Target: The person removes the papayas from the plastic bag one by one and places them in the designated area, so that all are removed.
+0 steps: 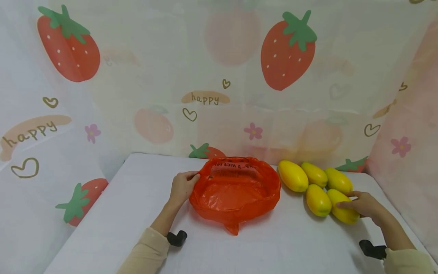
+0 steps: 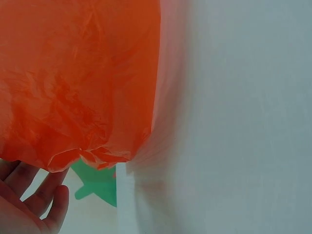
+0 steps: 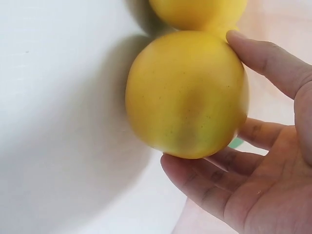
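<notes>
A thin red plastic bag [image 1: 236, 220] stands with its mouth spread wide and dark printing on its inner back wall. At its left rim, my left hand [image 1: 183, 186] holds the edge; the left wrist view shows fingers [image 2: 46, 187] right at the crinkled rim. To the right lie several yellow mangoes in a loose cluster. My right hand [image 1: 367, 205] grips the nearest right mango [image 1: 345, 216], thumb on one side and fingers around the other. Seen from the right wrist, this mango [image 3: 185, 97] has a greenish tint low on it, and another mango [image 3: 200, 12] sits right behind it.
Other mangoes [image 1: 293, 176] lie between the bag and my right hand, close to the back edge of the white table [image 1: 273, 251]. A strawberry-print curtain [image 1: 236, 125] stands behind and at both sides. Black camera mounts [image 1: 177, 238] stick out from both wrists.
</notes>
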### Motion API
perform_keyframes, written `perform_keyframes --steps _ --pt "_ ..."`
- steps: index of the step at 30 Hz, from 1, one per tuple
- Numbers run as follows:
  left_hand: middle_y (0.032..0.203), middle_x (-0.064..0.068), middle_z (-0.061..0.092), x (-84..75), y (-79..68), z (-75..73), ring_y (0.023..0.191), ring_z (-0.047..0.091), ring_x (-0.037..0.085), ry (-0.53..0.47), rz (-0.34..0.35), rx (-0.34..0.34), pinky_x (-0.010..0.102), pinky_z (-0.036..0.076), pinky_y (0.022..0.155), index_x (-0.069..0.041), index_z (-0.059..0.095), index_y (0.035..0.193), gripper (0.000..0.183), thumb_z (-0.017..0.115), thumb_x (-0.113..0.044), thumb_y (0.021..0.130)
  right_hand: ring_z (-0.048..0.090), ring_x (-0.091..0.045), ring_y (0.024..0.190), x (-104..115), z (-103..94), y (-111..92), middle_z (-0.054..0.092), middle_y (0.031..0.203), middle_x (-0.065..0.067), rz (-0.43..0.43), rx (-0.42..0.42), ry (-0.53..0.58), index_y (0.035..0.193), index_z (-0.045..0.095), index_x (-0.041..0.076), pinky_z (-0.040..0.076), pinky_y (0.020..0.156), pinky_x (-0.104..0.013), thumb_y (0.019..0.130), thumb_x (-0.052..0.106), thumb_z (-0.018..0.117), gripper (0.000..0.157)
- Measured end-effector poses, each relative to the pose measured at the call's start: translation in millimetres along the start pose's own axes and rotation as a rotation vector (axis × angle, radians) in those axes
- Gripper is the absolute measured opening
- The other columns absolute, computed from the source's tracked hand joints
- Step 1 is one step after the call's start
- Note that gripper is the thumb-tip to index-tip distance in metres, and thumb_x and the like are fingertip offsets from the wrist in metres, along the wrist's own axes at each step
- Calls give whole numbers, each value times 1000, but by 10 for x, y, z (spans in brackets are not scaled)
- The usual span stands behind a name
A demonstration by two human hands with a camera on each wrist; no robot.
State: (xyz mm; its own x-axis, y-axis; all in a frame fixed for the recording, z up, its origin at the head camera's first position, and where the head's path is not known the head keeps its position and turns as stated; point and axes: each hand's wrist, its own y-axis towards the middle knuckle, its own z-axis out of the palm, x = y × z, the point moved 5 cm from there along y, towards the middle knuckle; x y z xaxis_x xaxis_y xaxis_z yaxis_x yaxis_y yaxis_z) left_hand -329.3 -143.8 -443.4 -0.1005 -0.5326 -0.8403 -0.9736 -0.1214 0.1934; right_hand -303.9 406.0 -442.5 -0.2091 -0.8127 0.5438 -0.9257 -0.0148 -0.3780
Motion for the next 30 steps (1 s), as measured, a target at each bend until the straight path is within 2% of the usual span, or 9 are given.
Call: perform_keyframes --steps 10,17,21,25,30 --pt "114 17 72 27 -39 -1 105 68 31 2 4 26 42 57 91 -1 69 119 30 60 -19 97 57 -43 105 -33 27 -65 39 131 -46 0 -2 7 139 26 -21 57 83 -47 91 51 61 93" --pt "112 16 72 12 -69 1 103 68 30 4 23 41 42 57 92 -3 69 120 30 64 -19 95 57 -50 104 -46 -39 -157 39 132 -48 -4 -19 -15 137 27 -21 54 86 -53 92 52 58 92" --pt "116 16 71 -42 -79 -24 104 67 29 1 27 66 41 57 91 -4 67 124 34 64 -22 95 50 -56 111 2 -88 -224 34 136 -48 6 -35 -23 139 25 -20 50 87 -62 94 57 51 93" --pt "121 16 68 -39 -113 -89 107 65 30 32 34 90 41 58 91 -5 64 128 39 62 -26 95 42 -59 118 107 -98 -301 32 139 -47 -22 -115 -11 142 25 -17 47 87 -67 97 57 43 88" --pt "128 15 65 89 -196 -269 114 63 30 95 52 74 46 53 98 -7 58 134 47 62 -32 95 46 -56 119 305 -37 -433 43 136 -41 -156 -303 1 143 32 -12 51 86 -63 99 51 44 77"
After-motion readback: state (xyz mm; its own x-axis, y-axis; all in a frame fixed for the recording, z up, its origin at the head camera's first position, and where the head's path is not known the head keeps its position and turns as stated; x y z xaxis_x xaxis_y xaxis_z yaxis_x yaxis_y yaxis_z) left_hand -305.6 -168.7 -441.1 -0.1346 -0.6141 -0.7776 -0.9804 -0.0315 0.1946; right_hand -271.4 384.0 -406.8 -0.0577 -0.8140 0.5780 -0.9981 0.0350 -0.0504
